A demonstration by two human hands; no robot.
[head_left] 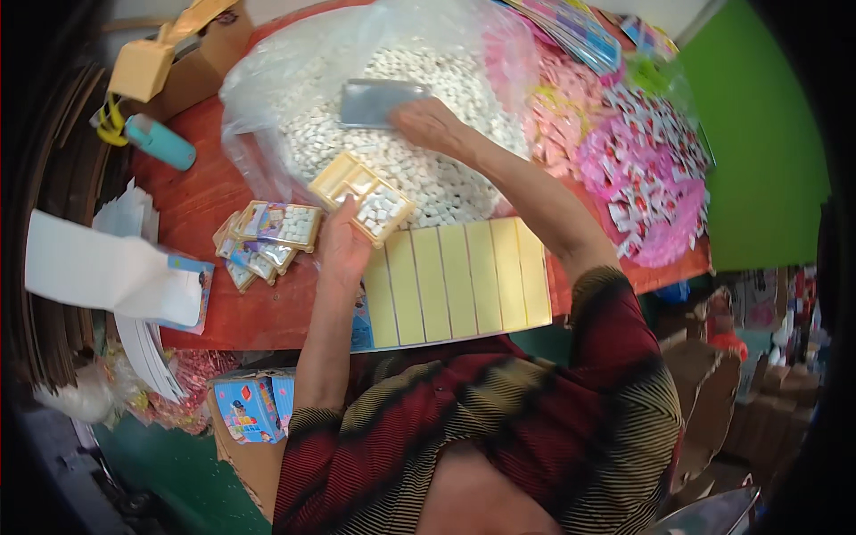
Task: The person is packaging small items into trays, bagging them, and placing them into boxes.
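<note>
My left hand (346, 242) grips a pale yellow compartment tray (337, 181), tilted over the near edge of a heap of small white pieces (419, 187). White pieces fill the tray's nearer compartment; its farther ones look bare. My right hand (430, 123) is closed on the right end of a grey, rectangular, scoop-like thing (370, 105), held above the heap. Its exact kind is unclear. The heap lies in a large see-through plastic bag (259, 89), opened wide. Left of my left hand, several packed trays (276, 225) with printed cards are piled up.
A yellow sheet (459, 281) with dividing lines lies at the red table's (241, 312) near edge. Pink bags of small wrapped packets (646, 169) lie to the right. A teal bottle (160, 143), white papers (111, 267) and a blue printed box (250, 410) are on the left.
</note>
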